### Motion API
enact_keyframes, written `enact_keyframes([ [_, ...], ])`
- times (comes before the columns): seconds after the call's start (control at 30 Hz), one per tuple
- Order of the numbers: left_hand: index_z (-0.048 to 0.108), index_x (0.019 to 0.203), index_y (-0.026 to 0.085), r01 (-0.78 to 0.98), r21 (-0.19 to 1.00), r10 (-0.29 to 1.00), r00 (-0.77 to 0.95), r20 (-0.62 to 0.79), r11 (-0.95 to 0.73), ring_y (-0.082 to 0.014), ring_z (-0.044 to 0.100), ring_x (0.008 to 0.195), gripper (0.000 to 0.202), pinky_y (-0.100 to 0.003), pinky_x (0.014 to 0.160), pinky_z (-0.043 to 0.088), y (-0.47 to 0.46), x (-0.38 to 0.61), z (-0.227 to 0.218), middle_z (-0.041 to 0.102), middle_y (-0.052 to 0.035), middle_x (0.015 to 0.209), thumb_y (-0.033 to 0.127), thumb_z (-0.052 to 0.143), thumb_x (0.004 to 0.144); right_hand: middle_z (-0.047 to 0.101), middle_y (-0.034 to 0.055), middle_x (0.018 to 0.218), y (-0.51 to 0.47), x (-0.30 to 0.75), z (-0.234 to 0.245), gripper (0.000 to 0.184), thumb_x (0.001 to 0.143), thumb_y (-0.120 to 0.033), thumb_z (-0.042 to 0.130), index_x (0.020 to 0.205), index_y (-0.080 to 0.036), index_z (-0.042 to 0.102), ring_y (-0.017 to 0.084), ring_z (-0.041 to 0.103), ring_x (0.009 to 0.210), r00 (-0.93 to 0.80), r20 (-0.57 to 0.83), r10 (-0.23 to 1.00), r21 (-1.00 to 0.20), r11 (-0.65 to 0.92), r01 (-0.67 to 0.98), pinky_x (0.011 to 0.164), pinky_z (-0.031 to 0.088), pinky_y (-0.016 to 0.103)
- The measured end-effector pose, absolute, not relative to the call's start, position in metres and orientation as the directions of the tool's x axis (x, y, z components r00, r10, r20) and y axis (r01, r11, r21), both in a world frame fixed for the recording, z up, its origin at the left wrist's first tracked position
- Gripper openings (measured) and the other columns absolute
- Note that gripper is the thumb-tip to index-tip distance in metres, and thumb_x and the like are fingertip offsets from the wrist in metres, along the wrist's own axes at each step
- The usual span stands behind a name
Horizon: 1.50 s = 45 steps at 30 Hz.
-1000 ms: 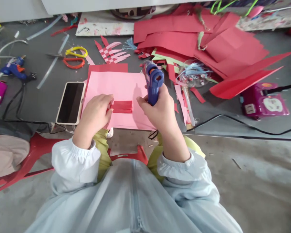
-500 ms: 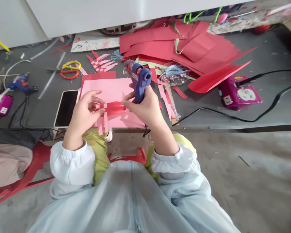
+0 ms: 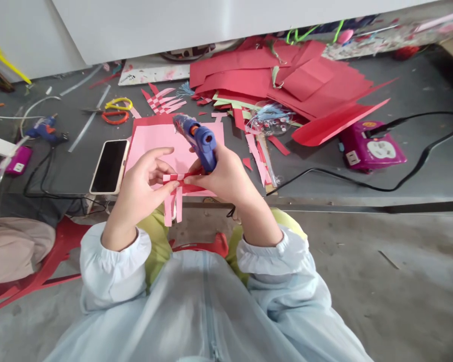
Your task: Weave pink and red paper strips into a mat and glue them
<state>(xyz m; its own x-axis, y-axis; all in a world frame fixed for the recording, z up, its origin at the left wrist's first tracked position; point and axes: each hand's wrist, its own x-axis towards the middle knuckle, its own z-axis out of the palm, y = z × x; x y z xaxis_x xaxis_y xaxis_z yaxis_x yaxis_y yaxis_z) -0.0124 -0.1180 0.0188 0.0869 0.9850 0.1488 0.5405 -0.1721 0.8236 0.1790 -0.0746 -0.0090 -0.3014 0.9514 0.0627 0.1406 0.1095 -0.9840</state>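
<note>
My left hand (image 3: 141,188) pinches a small woven piece of red and pink paper strips (image 3: 177,188), its pink ends hanging down past the table edge. My right hand (image 3: 226,176) grips a blue hot-glue gun (image 3: 199,138), nozzle pointing up and left, and its fingertips also touch the woven piece's right side. Both hands hover over a pink paper sheet (image 3: 162,143) lying on a red sheet on the grey table (image 3: 362,186).
A phone (image 3: 109,166) lies left of the pink sheet. Scissors (image 3: 115,110), another woven piece (image 3: 162,99), a second glue gun (image 3: 45,129) and a pile of red paper (image 3: 287,75) lie further back. A purple power strip (image 3: 372,151) with black cable sits right. A red chair is below left.
The woven strips came up off the pink sheet and nearer to me, held between both hands. The glue gun tilted further left. The view shifted slightly.
</note>
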Motion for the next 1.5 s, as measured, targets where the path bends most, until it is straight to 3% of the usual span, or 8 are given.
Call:
enact_keyframes([
  [0.37,0.064,0.119,0.02,0.447,0.894,1.0,-0.02,-0.007,0.015,-0.0126,0.068,0.077,0.046,-0.024,0.07,0.056,-0.148,0.008,0.008,0.069,0.0007,0.082,0.019,0.073,0.074,0.074,-0.0018,0.074,-0.08,0.203,-0.004,0.041,0.065,-0.021,0.077,0.103,-0.02,0.063,0.019,0.072,0.073,-0.323,0.002,0.946,-0.993,0.04,0.111,0.078,0.057,0.038],
  [0.67,0.078,0.098,0.022,0.609,0.79,0.997,-0.006,-0.078,0.065,-0.0162,0.07,0.081,0.024,-0.029,0.077,0.057,-0.157,-0.022,0.01,0.076,-0.0026,0.087,0.025,0.073,0.075,0.07,-0.0038,0.069,-0.072,0.219,-0.01,0.045,0.056,-0.023,0.083,0.097,-0.023,0.063,0.015,0.063,0.06,-0.048,0.016,0.999,-0.996,0.02,0.082,0.062,0.055,0.036],
  [0.8,0.081,0.091,0.026,0.768,0.64,0.994,-0.083,0.07,0.019,-0.0171,0.066,0.073,0.016,-0.033,0.067,0.055,-0.148,-0.038,0.038,0.078,-0.0026,0.091,0.03,0.073,0.077,0.07,-0.0039,0.068,-0.069,0.225,-0.01,0.046,0.056,-0.023,0.085,0.095,-0.024,0.062,0.017,0.064,0.06,0.068,0.057,0.996,-0.995,0.051,0.088,0.068,0.059,0.041],
  [0.9,0.079,0.089,0.027,0.86,0.507,0.944,-0.116,0.308,-0.059,-0.0173,0.063,0.067,0.014,-0.037,0.062,0.052,-0.137,-0.041,0.056,0.076,-0.0024,0.087,0.035,0.072,0.081,0.069,-0.0042,0.066,-0.067,0.23,-0.012,0.045,0.057,-0.024,0.085,0.094,-0.025,0.061,0.016,0.062,0.057,0.098,0.089,0.991,-0.991,0.077,0.113,0.066,0.058,0.041],
  [1.0,0.076,0.097,0.033,0.921,0.385,0.871,-0.138,0.471,-0.062,-0.0202,0.069,0.079,0.015,-0.045,0.073,0.057,-0.125,-0.038,0.066,0.076,-0.0004,0.095,0.039,0.063,0.092,0.069,-0.0033,0.067,-0.065,0.232,-0.015,0.042,0.059,-0.024,0.085,0.093,-0.025,0.061,0.015,0.059,0.053,0.123,0.129,0.984,-0.979,0.106,0.173,0.064,0.058,0.042],
  [1.2,0.076,0.094,0.025,0.881,0.392,0.75,-0.066,0.658,-0.266,-0.0188,0.072,0.086,0.012,-0.043,0.079,0.065,-0.108,-0.025,0.047,0.076,0.0004,0.098,0.022,0.066,0.087,0.069,-0.0016,0.071,-0.061,0.237,-0.021,0.041,0.067,-0.034,0.084,0.098,-0.025,0.06,0.017,0.059,0.055,0.151,0.202,0.968,-0.946,0.154,0.284,0.068,0.059,0.048],
  [1.27,0.076,0.096,0.025,0.87,0.371,0.81,0.052,0.585,-0.324,-0.0195,0.071,0.099,0.017,-0.042,0.09,0.063,-0.106,-0.023,0.029,0.077,-0.0024,0.104,0.019,0.061,0.09,0.069,-0.0019,0.071,-0.061,0.238,-0.022,0.042,0.068,-0.037,0.084,0.1,-0.025,0.06,0.017,0.06,0.056,0.158,0.213,0.964,-0.937,0.156,0.311,0.07,0.058,0.05],
  [1.5,0.074,0.103,0.019,0.815,0.501,0.948,0.176,0.266,-0.292,-0.0187,0.072,0.106,0.022,-0.033,0.098,0.056,-0.106,-0.037,-0.024,0.078,-0.0064,0.112,0.018,0.059,0.088,0.064,-0.0018,0.066,-0.06,0.239,-0.026,0.042,0.067,-0.04,0.086,0.097,-0.025,0.06,0.022,0.063,0.062,0.123,0.228,0.966,-0.9,0.161,0.405,0.074,0.057,0.054],
])
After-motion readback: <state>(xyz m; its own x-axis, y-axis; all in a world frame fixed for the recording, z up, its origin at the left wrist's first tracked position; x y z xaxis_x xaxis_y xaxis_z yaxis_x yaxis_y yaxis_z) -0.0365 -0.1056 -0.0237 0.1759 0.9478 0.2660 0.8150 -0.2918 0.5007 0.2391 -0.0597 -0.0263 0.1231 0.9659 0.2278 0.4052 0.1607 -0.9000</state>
